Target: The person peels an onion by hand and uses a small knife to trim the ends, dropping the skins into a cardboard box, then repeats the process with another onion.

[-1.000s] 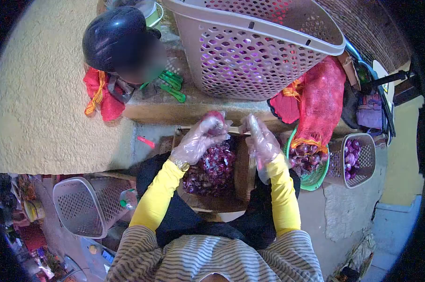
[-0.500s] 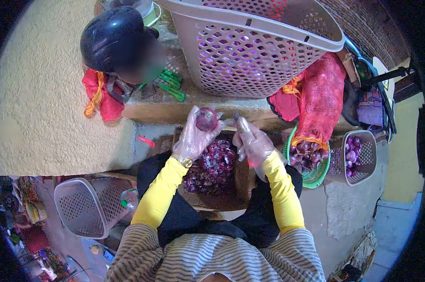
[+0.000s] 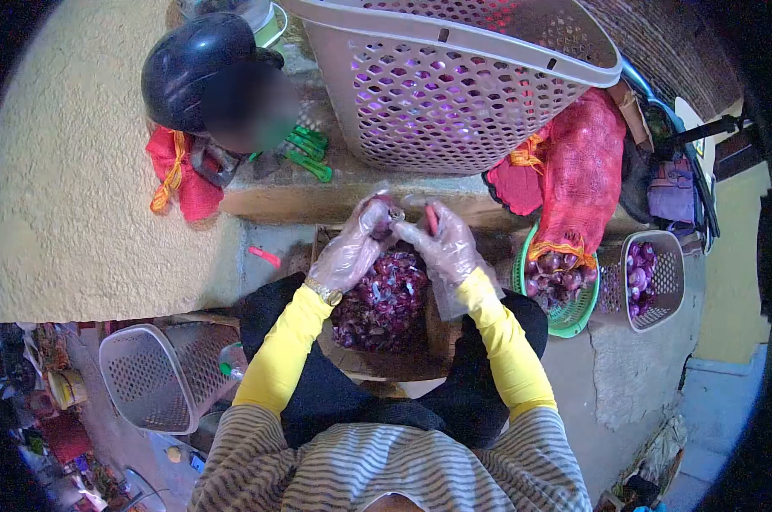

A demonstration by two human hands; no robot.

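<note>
The onion point(image 3: 385, 206) is in the gloved left hand point(image 3: 352, 246), whose fingers are curled around it, above a box point(image 3: 440, 337) of purple skins point(image 3: 377, 303). The right hand point(image 3: 448, 247), also gloved, is folded around a red tool point(image 3: 432, 219), close beside the onion. More onions point(image 3: 561, 277) lie in a green basket point(image 3: 580, 320), at the mouth of a red net bag point(image 3: 584, 171).

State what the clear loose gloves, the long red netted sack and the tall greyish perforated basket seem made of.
Clear loose gloves: likely thin, glossy plastic film; see-through with crinkled highlights. Long red netted sack: probably synthetic mesh, dull; open weave shows. Tall greyish perforated basket: apparently moulded plastic, smooth; regular holes and rounded rim.
</note>
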